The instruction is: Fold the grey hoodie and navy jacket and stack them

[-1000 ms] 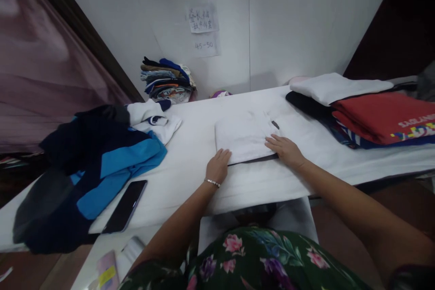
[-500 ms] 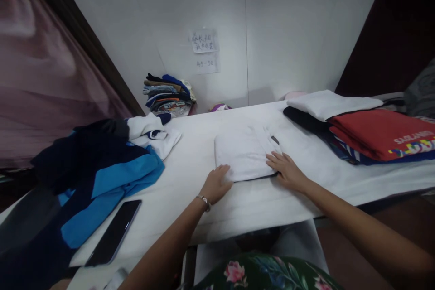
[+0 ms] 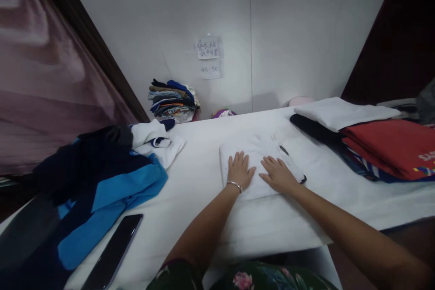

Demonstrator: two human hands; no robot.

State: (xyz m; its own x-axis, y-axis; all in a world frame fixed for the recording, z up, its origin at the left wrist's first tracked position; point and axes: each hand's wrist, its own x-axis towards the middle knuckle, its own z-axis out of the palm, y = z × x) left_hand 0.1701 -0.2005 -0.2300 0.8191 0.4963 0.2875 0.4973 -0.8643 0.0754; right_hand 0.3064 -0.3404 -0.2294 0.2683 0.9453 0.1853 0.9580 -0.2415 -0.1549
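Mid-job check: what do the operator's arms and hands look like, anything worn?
The left hand and right hand are ungloved. A thin silver-coloured bracelet circles the left wrist; none shows on the right. A dark green patterned sleeve shows on the left arm; no right sleeve is in view.

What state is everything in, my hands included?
Central white garment: folded, lying flat
Left hand: flat on that garment
Right hand: flat on that garment
Red garment: folded, stacked
Right white garment: folded, stacked
Blue-navy garment: unfolded, rumpled
Left white clothes: rumpled
Phone: face up, screen dark
Far clothes: folded, stacked
Curtain: hanging
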